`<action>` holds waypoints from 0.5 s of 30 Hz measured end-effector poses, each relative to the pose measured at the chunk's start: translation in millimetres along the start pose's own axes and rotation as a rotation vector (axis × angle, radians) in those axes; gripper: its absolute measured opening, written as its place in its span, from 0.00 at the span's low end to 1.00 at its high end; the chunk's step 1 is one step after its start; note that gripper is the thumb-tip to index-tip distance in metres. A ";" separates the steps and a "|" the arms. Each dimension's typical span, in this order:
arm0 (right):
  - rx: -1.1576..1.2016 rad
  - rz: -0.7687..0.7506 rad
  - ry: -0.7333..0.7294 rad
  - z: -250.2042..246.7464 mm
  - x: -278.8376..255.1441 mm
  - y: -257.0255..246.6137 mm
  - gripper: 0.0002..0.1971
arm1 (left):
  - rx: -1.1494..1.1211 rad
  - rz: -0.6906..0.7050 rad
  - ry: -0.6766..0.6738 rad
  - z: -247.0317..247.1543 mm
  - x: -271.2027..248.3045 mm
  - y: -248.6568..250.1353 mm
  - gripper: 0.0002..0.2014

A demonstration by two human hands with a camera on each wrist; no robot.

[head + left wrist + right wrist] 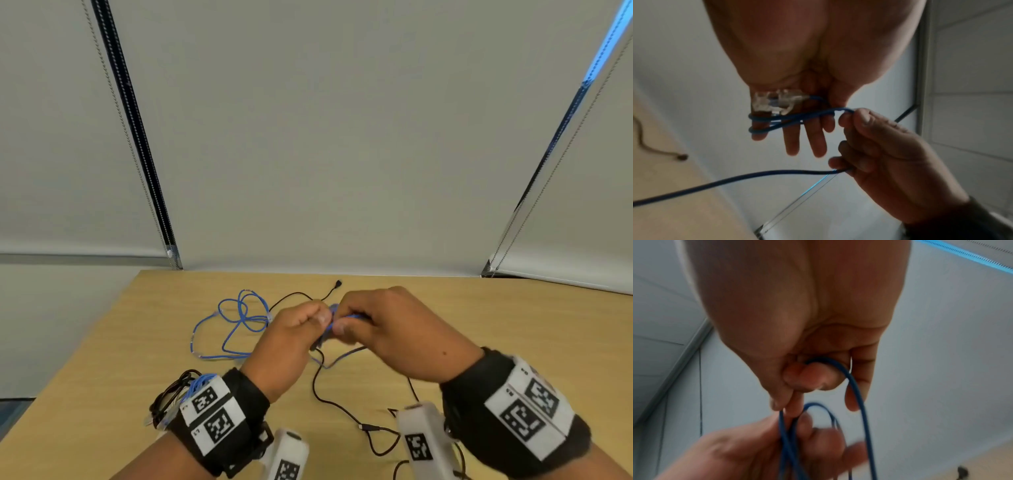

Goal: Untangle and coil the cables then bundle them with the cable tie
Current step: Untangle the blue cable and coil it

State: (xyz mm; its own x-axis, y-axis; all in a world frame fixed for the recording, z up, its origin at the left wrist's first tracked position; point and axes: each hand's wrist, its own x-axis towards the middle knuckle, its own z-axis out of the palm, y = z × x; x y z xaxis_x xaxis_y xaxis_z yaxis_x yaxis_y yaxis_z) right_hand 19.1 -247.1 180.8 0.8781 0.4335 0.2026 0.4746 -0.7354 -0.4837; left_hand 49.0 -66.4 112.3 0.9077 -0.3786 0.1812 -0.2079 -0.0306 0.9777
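Two hands meet above a wooden table (102, 342), which serves as the landmark throughout. Nearest the viewer, each wrist carries a black strap with two white square-code tags, four tags in all; small characters beside the codes are too small to read. A small bundle of thin wires (171, 394) is fixed to the left strap. One black cable (329, 401) snakes across the near part of the table, between and in front of the two wrists, and its far end with a small plug lies beyond the hands. Above the table's middle, the left hand (291, 335) holds several turns of one blue cable (777, 123) looped round its extended fingers (791, 146), with a clear plastic plug (774, 102) lying against the palm. The right hand (394, 329) touches the left and pinches the same blue cable between thumb and curled fingers (807, 378), a strand passing through its grip. The slack of the blue cable lies in loose loops on the table to the left of the hands and slightly beyond them. Past the table's far edge hang pale roller blinds (325, 137) with two bead chains.
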 end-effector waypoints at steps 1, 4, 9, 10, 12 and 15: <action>0.038 0.034 0.021 -5.1 2.3 6.1 0.07 | -0.074 -0.039 -0.035 1.7 -3.7 -0.1 0.16; 0.189 0.087 0.040 -9.7 6.1 20.3 0.05 | -0.299 -0.118 -0.114 4.2 -11.7 2.5 0.17; 0.590 0.123 0.075 -2.7 7.7 34.7 0.02 | -0.518 -0.165 -0.180 1.7 -14.4 8.4 0.16; 0.653 0.136 0.092 -0.1 7.3 37.9 0.02 | -0.536 -0.158 -0.185 1.4 -15.8 9.5 0.16; 0.746 0.149 0.114 8.6 8.1 42.9 0.03 | -0.577 -0.123 -0.175 1.8 -17.3 12.9 0.16; 0.877 0.224 0.113 29.2 6.2 46.6 0.08 | -0.723 -0.079 -0.092 -2.5 -13.0 20.4 0.17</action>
State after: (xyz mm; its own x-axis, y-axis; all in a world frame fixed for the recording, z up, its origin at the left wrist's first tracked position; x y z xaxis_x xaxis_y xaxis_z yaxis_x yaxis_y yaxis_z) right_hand 44.8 -263.5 134.7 0.9669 0.2404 0.0854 0.1161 -0.1168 -0.9863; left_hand 33.9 -59.9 130.2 0.8689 -0.4778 0.1290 0.1781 0.5451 0.8192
